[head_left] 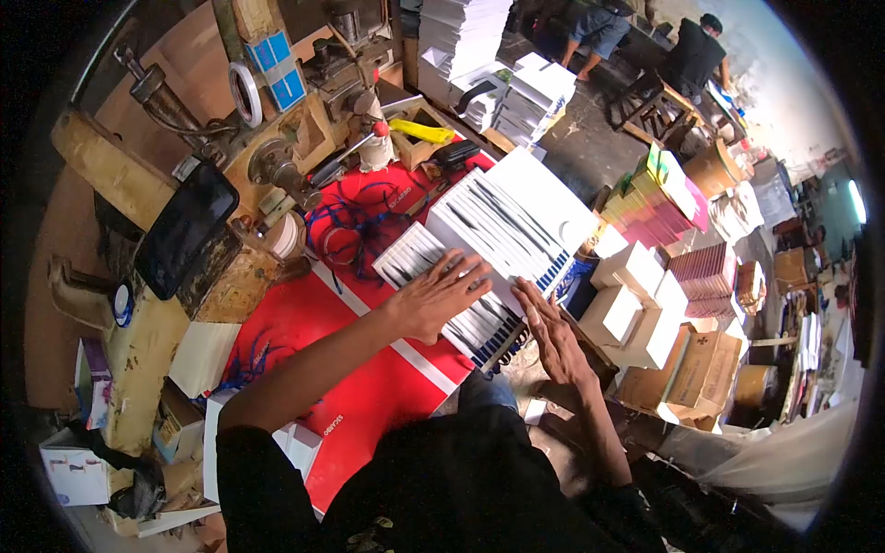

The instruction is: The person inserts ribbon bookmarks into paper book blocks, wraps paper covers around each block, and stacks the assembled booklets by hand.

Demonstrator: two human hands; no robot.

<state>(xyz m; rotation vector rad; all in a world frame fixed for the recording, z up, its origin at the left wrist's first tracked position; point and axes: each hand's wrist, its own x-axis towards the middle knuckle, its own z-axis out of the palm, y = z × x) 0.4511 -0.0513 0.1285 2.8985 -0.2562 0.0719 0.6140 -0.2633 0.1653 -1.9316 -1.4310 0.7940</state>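
Observation:
Rows of white paper booklets (493, 221) with dark blue edges lie on a red-covered table (369, 415). My left hand (441, 297) rests on the front row with its fingers spread. At the right end of the rows, my right hand (553, 336) touches the booklets' edge, its fingers stretched out. Neither hand is closed round anything. Behind the rows lies a plain white stack (544, 189). Tangled blue cords (369, 230) lie on the red surface left of the booklets.
An old machine (277, 166) with a dark phone-like screen (187, 230) stands left. A yellow tool (421, 130) lies beyond the cords. White blocks (636, 313) and a cardboard box (696, 369) are right. Tall paper stacks (461, 37) stand behind. A person (696, 57) sits far right.

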